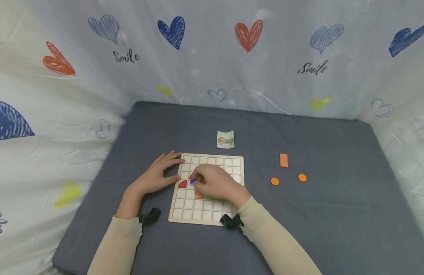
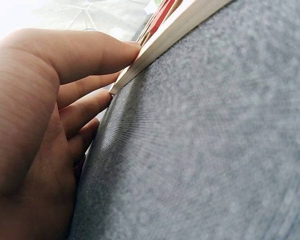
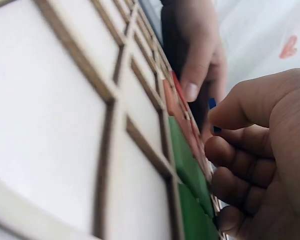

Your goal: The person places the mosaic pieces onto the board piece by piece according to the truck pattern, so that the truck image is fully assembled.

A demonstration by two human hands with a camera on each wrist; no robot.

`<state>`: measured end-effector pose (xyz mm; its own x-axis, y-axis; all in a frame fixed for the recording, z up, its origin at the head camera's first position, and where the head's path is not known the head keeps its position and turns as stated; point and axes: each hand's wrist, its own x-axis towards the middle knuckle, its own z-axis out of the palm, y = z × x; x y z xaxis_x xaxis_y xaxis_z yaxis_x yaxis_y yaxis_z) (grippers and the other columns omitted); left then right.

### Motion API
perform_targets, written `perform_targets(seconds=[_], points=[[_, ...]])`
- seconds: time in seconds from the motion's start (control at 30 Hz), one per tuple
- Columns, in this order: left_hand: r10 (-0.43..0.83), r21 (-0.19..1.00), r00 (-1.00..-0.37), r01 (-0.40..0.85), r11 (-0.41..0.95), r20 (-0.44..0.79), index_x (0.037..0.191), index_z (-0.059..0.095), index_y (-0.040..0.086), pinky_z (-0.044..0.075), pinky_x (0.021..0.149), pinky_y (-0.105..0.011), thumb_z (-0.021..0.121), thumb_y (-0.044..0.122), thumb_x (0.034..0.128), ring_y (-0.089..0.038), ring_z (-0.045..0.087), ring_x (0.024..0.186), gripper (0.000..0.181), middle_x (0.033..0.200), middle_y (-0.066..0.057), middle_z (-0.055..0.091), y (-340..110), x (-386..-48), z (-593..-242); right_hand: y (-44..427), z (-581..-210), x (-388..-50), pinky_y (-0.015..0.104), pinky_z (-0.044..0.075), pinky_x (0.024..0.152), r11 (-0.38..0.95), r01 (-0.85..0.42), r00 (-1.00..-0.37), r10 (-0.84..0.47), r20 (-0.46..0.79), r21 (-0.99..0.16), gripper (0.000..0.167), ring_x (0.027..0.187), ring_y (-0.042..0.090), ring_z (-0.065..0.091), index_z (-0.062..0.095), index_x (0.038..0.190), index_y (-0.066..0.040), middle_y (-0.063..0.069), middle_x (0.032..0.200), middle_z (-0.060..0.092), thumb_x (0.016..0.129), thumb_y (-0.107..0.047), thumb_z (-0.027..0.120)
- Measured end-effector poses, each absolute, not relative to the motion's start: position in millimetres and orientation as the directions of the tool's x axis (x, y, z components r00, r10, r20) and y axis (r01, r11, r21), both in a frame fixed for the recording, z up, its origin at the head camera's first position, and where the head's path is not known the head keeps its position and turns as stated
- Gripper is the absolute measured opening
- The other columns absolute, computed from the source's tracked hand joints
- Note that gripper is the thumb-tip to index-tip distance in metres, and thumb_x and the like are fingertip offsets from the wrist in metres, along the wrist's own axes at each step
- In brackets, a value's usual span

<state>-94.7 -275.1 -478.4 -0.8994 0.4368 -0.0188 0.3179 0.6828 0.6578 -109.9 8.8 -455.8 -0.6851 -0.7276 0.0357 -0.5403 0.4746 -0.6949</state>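
Observation:
My right hand [image 1: 218, 184] pinches a small blue piece [image 1: 192, 181] between thumb and index finger, over the left part of a wooden grid board [image 1: 192, 220]. In the right wrist view the blue piece [image 3: 212, 104] shows mostly as a thin edge, its rest hidden by fingers. At the board's left edge my left hand [image 1: 161, 172] lies with fingers extended, thumb touching the rim in the left wrist view. A red quarter-round piece [image 1: 182, 184] sits in a left cell. An orange piece [image 1: 199, 194] and green pieces [image 3: 187, 150] lie in cells partly hidden beneath my right hand.
Behind the board a small picture card [image 1: 225, 140] with a gridded animal design lies on the grey table [image 1: 321, 229]. To the right are an orange rectangle [image 1: 283, 160], an orange disc [image 1: 274, 181] and another orange disc [image 1: 302, 177]. A heart-patterned curtain [image 1: 205, 65] surrounds the table's far sides.

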Motion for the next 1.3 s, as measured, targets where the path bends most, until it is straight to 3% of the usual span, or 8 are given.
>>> perform_targets(seconds=[0.63,0.9,1.3], points=[[0.435,0.661,-0.9,0.317,0.68,-0.015,0.16,0.058,0.013,0.005,0.137,-0.057,0.078,0.031,0.1046,-0.034,0.019,0.167,0.061,0.175,-0.009,0.038,-274.4,-94.3,-475.9,-1.7,-464.2,-106.2,0.024,0.056,0.075,0.51,-0.674,-0.658,-0.743,0.122,-0.534,0.017,0.079,0.004,0.061,0.081,0.11,-0.016,-0.007,0.097,0.073,0.098,-0.011,0.072],[0.435,0.664,-0.9,0.315,0.678,-0.017,0.16,0.058,0.014,0.004,0.137,-0.056,0.078,0.032,0.1044,-0.033,0.018,0.167,0.062,0.175,-0.008,0.038,-275.4,-93.1,-477.0,-4.7,-465.2,-105.5,0.026,0.055,0.077,0.513,-0.72,-0.635,-0.759,0.146,-0.467,0.01,0.074,0.004,0.057,0.081,0.107,-0.018,-0.012,0.084,0.064,0.098,-0.021,0.077],[0.439,0.665,-0.898,0.319,0.675,-0.015,0.16,0.058,0.015,0.004,0.137,-0.057,0.078,0.031,0.1046,-0.034,0.018,0.167,0.061,0.176,-0.008,0.037,-275.1,-94.8,-477.9,-3.0,-468.3,-105.0,0.029,0.053,0.078,0.513,-0.732,-0.631,-0.759,0.161,-0.449,0.01,0.071,0.002,0.053,0.083,0.106,-0.022,-0.015,0.081,0.058,0.099,-0.028,0.079]])
